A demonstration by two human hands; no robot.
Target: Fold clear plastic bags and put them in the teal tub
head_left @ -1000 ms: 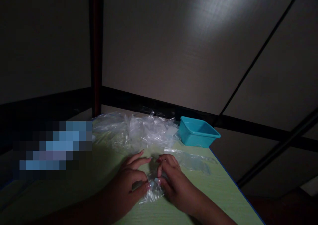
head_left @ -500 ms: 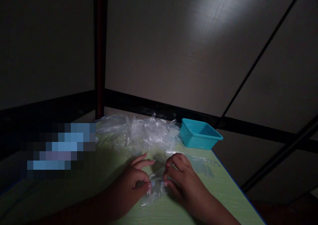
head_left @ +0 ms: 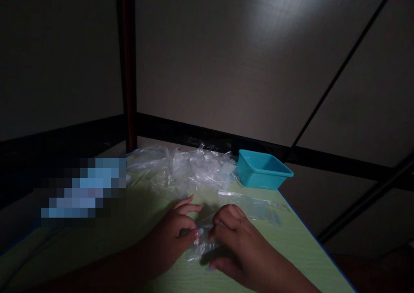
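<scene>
My left hand (head_left: pixel 174 232) and my right hand (head_left: pixel 231 237) meet over a small clear plastic bag (head_left: pixel 200 247) that lies on the green table (head_left: pixel 136 250). Both hands pinch the bag's top edge between thumb and fingers, nearly touching each other. The right hand's other fingers curl over the bag. Much of the bag is hidden under the hands. The scene is dim.
A heap of crumpled clear plastic bags (head_left: pixel 184 170) lies at the table's far side. A teal plastic tub (head_left: pixel 263 169) stands at the far right corner. One flat clear bag (head_left: pixel 252 204) lies right of my hands. The table's blue right edge (head_left: pixel 318 243) is close.
The right hand has shifted slightly nearer and lower over the bag, its fingers curling more. The left hand keeps its pinch. The view has drifted a little.
</scene>
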